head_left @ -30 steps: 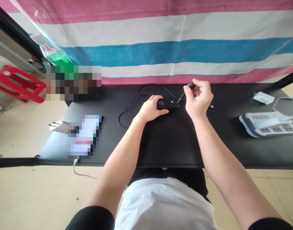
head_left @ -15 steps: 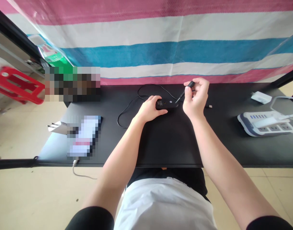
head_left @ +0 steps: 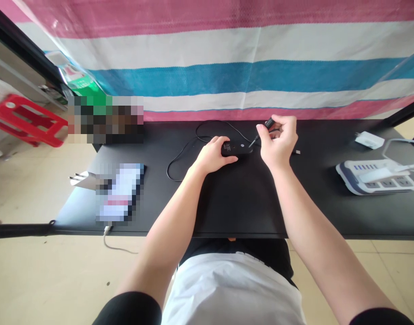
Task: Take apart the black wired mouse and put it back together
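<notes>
1. My left hand (head_left: 211, 155) clamps its fingers around the upturned black mouse (head_left: 231, 148) on the table (head_left: 240, 198).
2. Case closed; screwdriver (head_left: 268, 123) tip at its right end, work seemingly unfinished, details too small to tell.
3. My right hand (head_left: 279, 141) has fingers pinched on the handle.

Black device (head_left: 239, 147): smooth plastic is seen
Screwdriver (head_left: 269, 123): metal is shown at the shaft
Tabletop (head_left: 239, 198): smoothness and faint sheen are seen
Striped sheet (head_left: 200, 49): glossy plastic is shown
</notes>
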`<state>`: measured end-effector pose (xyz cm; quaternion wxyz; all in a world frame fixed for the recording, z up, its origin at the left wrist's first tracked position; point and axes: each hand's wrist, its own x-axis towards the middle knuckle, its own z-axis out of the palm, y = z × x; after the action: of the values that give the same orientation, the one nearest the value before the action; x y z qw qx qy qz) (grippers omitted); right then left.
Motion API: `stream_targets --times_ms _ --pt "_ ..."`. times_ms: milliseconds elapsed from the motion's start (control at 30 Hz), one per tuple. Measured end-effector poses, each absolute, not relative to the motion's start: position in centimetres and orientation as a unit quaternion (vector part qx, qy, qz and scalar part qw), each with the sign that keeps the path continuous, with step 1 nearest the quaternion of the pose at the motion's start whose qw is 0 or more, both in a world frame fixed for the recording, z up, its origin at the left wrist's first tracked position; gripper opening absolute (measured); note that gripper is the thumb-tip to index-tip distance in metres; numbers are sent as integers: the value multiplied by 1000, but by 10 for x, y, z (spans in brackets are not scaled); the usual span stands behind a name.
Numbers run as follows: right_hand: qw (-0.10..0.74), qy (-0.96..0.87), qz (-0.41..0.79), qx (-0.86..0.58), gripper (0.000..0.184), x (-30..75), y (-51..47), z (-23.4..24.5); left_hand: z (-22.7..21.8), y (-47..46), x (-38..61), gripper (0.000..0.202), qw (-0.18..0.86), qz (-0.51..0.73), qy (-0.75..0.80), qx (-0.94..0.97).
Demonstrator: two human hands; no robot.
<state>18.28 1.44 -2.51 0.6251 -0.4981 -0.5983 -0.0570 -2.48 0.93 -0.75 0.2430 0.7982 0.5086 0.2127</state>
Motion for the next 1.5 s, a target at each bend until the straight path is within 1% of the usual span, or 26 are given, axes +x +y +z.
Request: stream_targets --times_ms 400,500,633,700,967,1167,1333,1500 --pt "638 -624 -23 -451 28 176 8 -17 -7 10 -24 62 243 215 507 798" --pt "641 -609 -33 -466 32 176 9 -18 -6 9 -24 63 244 212 511 797" --pt "638 -578 -67 -505 43 180 13 -23 -5 9 -24 63 246 212 512 795" --pt "636 -569 -87 -514 44 181 14 -24 -6 9 -24 62 245 213 511 796" --pt "624 -580 -110 -512 37 181 11 -17 -7 10 -24 64 241 212 511 797" --pt "640 -596 -106 -474 29 180 11 -17 -8 10 -24 64 243 215 511 796" --pt "637 -608 -75 -469 28 179 10 -17 -7 10 -23 65 246 211 515 794" --pt "626 -599 -97 -490 30 180 10 -16 -7 11 -24 64 246 210 516 793"
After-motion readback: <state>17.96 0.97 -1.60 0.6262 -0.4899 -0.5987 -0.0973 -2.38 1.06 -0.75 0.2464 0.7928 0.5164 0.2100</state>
